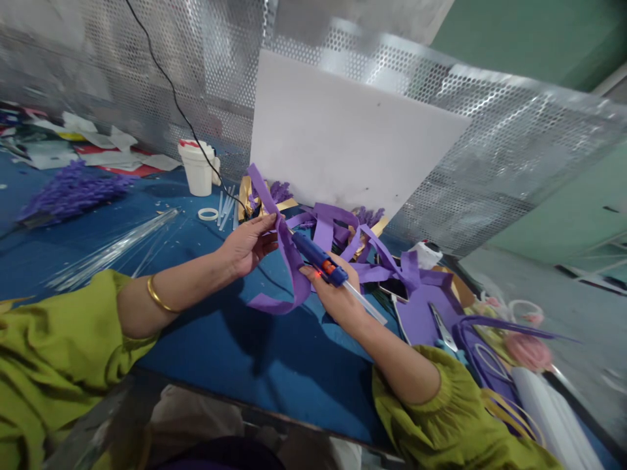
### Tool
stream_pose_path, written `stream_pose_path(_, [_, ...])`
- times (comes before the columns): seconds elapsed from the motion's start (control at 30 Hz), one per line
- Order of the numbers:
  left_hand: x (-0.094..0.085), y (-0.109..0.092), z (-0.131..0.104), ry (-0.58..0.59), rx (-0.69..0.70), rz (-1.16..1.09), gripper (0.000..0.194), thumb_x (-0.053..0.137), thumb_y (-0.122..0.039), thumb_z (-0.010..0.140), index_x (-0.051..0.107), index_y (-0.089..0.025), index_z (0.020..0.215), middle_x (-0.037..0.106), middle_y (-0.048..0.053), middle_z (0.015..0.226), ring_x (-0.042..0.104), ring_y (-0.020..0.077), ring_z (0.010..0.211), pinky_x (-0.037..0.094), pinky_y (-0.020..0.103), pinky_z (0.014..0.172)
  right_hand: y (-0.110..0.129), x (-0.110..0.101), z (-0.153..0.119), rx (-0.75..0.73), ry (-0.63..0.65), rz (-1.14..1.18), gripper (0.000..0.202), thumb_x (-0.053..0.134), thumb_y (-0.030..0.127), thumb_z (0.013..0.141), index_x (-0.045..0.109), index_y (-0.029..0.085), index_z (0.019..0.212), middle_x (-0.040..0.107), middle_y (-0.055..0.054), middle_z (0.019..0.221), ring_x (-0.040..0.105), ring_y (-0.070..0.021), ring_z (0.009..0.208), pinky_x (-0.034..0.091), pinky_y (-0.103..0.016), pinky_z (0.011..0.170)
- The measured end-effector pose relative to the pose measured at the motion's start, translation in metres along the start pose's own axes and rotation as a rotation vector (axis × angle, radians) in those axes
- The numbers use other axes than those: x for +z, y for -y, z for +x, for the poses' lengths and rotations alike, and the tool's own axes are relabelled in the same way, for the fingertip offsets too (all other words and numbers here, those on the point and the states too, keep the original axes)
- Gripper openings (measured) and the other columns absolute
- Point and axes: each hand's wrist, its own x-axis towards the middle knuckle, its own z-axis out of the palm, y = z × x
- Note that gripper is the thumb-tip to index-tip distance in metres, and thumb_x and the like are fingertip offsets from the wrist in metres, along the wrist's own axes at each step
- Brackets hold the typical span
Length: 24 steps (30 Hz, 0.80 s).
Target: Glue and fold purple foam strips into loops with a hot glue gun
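Observation:
My left hand (252, 245) pinches a purple ribbon strip (294, 274) between thumb and fingers; one end stands up above the hand and the other curls down over the table. My right hand (337, 290) is wrapped round a blue glue gun (316, 254) with an orange part and a small glowing red light. A clear glue stick (365, 301) sticks out of its back end. The nozzle points up and left at the ribbon near my left fingertips; whether it touches is hidden. Behind the gun lie more looped purple strips (323, 228).
A white cup (196, 168), a tape roll (208, 213) and loose glue sticks (225, 209) stand left of centre. Purple lavender stems (73, 192) lie far left. Scissors (443, 329) rest at right on purple sheets. A white board (347, 130) leans behind; a black cable (171, 85) hangs down.

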Motion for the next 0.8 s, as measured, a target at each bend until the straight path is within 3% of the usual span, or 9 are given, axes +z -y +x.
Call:
stream_pose_path(0.17, [-0.0002,-0.0012,0.0009,0.003,0.014,0.0,0.004,0.073,-0.018,0.085,0.071,-0.017,0.082,0.071,-0.001,0.071,0.064,0.0085,0.056,0.051,0.018,0.051,0.0014,-0.0007,0.0003,0.0,0.014,-0.006,0.034,0.069,0.048,0.081,0.048,0.023,0.069,0.041,0.006,0.062,0.039,-0.0126,0.059,0.031,-0.028,0.057])
stream_pose_path(0.4, [-0.0021,-0.0021,0.0034,0.0,0.034,0.004,0.013,0.08,-0.021,0.079,0.07,-0.017,0.086,0.072,-0.001,0.072,0.065,0.0093,0.057,0.053,0.019,0.054,0.0032,-0.0013,0.0002,-0.006,0.014,-0.023,0.035,0.069,0.047,0.081,0.048,0.023,0.068,0.042,0.006,0.061,0.039,-0.013,0.059,0.031,-0.028,0.057])
stream_pose_path(0.6, [-0.0001,-0.0048,0.0031,-0.025,0.053,-0.024,0.002,0.072,-0.017,0.086,0.07,-0.016,0.085,0.073,0.0,0.073,0.066,0.0098,0.058,0.054,0.019,0.055,0.0038,-0.0011,-0.0007,0.002,0.027,-0.026,0.035,0.068,0.047,0.082,0.047,0.023,0.068,0.042,0.006,0.061,0.039,-0.0129,0.058,0.03,-0.028,0.056])
stream_pose_path(0.8, [0.0014,-0.0073,0.0022,-0.035,0.057,-0.013,0.003,0.07,-0.019,0.088,0.07,-0.017,0.085,0.073,0.0,0.075,0.065,0.0089,0.059,0.053,0.018,0.056,0.0032,-0.0013,-0.0014,-0.008,0.035,-0.012,0.036,0.068,0.048,0.082,0.045,0.024,0.068,0.041,0.006,0.061,0.038,-0.0133,0.059,0.03,-0.028,0.057])
